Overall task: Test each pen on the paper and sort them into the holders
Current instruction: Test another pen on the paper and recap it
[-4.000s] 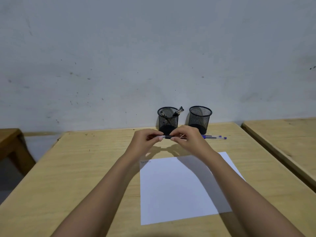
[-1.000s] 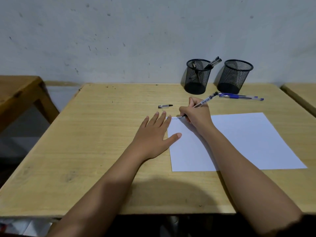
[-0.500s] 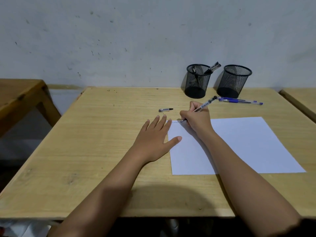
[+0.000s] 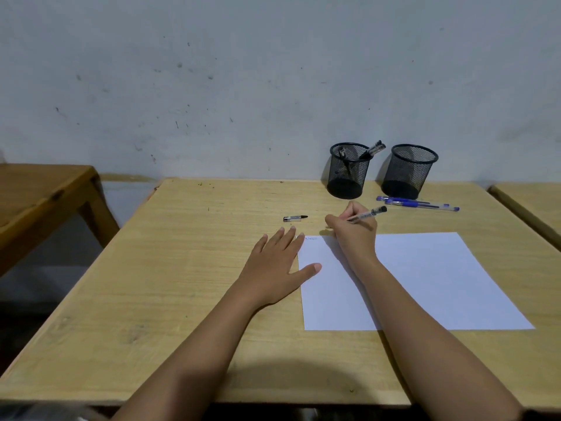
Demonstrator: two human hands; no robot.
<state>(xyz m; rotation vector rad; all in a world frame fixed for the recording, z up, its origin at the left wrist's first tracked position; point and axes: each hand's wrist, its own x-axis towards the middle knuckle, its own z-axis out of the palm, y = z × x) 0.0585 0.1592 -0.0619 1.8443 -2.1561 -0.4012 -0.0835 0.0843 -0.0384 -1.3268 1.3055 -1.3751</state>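
Pinching the pen, the right hand has edged past the scribble, left hand spread on the paper; sorting seems next.

My pale wooden counter butts against a scuffed grey-white wall flecked with dark marks. Left of the counter stands a darker brown table, grey floor showing beneath it; right of the counter, another light wooden top sits just apart
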